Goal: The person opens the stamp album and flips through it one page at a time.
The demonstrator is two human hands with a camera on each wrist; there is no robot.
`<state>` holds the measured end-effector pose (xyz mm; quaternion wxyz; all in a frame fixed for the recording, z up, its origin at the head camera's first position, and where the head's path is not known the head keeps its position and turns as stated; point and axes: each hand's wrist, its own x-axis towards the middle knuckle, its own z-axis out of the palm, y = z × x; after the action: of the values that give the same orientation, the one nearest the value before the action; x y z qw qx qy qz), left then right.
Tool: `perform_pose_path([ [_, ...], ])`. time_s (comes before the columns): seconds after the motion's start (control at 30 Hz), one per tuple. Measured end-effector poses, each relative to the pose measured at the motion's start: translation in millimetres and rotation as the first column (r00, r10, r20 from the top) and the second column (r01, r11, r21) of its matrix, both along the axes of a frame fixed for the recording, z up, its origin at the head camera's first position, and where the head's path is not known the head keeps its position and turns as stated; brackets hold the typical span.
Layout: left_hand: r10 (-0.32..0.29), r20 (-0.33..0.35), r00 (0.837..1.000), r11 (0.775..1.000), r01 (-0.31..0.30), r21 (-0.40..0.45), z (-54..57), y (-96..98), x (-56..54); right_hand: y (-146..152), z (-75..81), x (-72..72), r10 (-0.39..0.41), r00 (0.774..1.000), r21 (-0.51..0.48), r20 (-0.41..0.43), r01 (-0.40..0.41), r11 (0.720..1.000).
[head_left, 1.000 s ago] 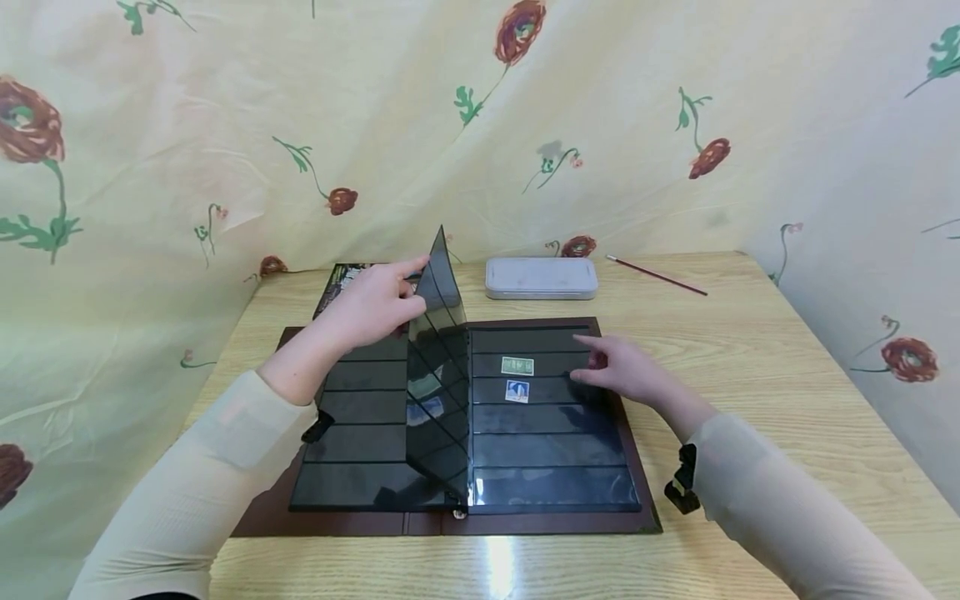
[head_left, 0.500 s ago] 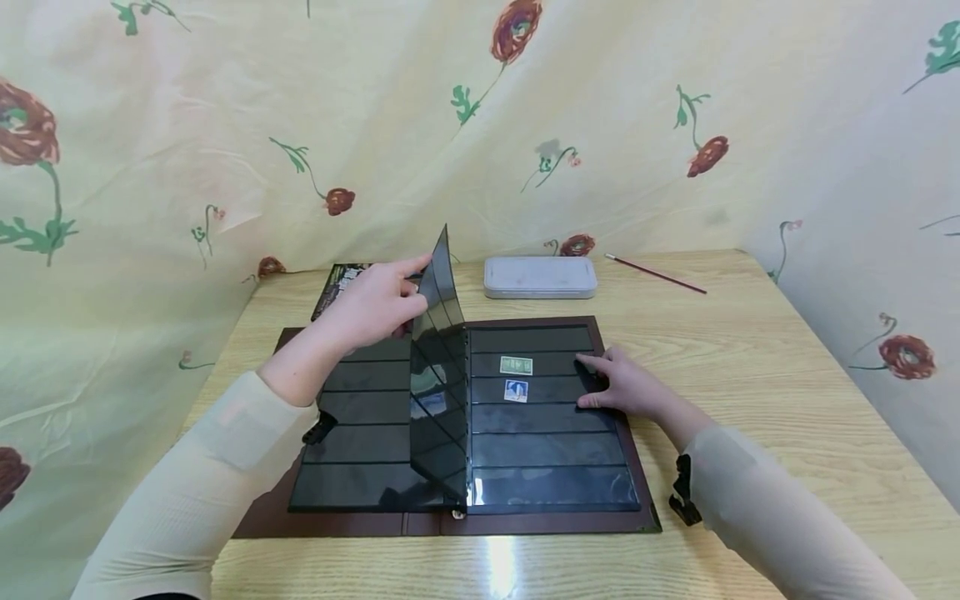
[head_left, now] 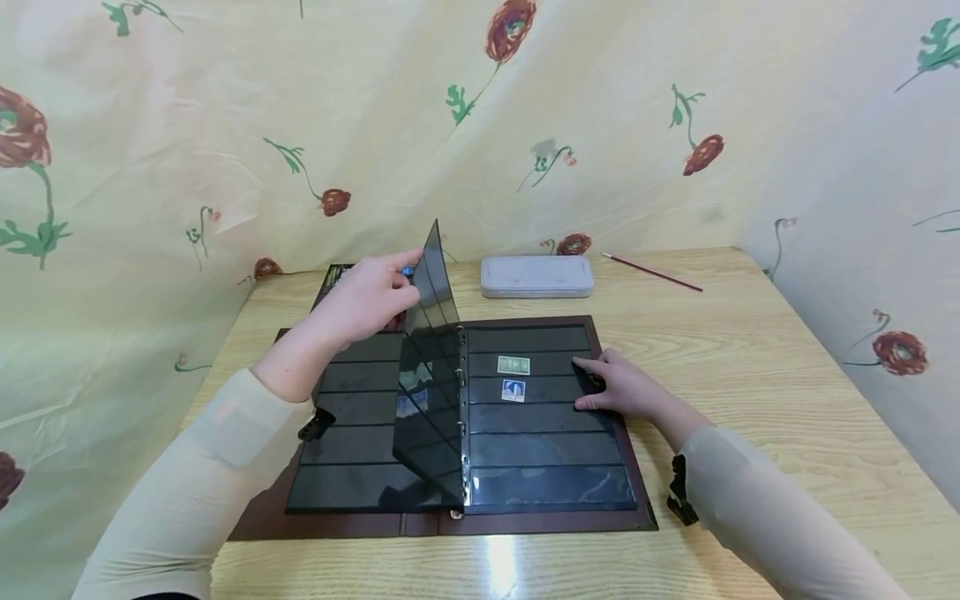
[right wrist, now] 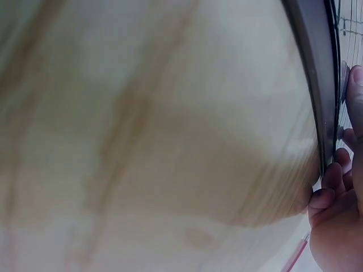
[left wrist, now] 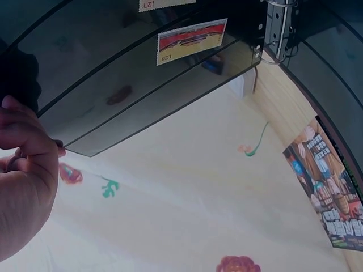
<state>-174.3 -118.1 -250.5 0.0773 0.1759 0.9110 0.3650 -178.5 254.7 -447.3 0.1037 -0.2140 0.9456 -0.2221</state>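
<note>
The left hand (head_left: 363,298) grips the outer upper edge of a stiff black pocket page (head_left: 429,358), which stands raised and tilted toward the left. The right hand (head_left: 622,387) rests at the right edge of the album with thumb and forefinger spread apart on a flat black right-hand page (head_left: 551,448); in its wrist view the other fingers lie bent beside the cover's edge. Both pages belong to a large album with a dark brown cover (head_left: 525,523), spread on a pale wood-grained surface (head_left: 750,350), with metal binder rings (left wrist: 282,31) at its spine. A flat black left-hand page (head_left: 360,408) lies behind the raised one. On the right-hand page, a small green rectangular stamp (head_left: 513,365) sits one row above a small blue-and-white stamp (head_left: 513,391). The left wrist view shows a red-and-yellow stamp (left wrist: 191,42) on the raised page. Beyond the album are a colourful printed booklet (left wrist: 329,184), a pale grey rounded tin (head_left: 536,277) and a thin dark-red stick with a whitish end (head_left: 656,273), before a cream flower-patterned cloth (head_left: 360,100).
</note>
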Motion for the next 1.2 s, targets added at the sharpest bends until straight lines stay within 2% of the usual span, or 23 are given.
perform_pose_path([
  [0.27,0.001,-0.031,1.000,1.000,-0.002,-0.005,-1.1,-11.6,-3.7,0,-0.1,-0.6,-0.002,1.000,0.019,0.007,0.002,1.000],
  [0.6,0.047,-0.005,0.999,0.998,-0.047,0.042,-8.4,-34.6,0.1,0,-0.9,0.0,-0.004,1.000,0.013,0.002,0.004,1.000],
  [0.9,0.115,-0.059,0.992,0.993,-0.114,0.009,-24.1,-55.1,8.5,-1,3.0,-0.9,-0.008,1.000,0.016,0.012,0.008,1.000],
  [1.1,0.114,-0.027,0.993,0.993,-0.114,0.034,-35.5,-67.4,9.4,0,0.7,0.9,-0.019,1.000,0.029,0.020,0.018,0.999],
  [1.2,0.114,-0.031,0.993,0.993,-0.113,0.035,-42.6,-76.0,8.1,0,0.1,1.8,-0.029,0.999,0.024,0.039,0.028,0.999],
])
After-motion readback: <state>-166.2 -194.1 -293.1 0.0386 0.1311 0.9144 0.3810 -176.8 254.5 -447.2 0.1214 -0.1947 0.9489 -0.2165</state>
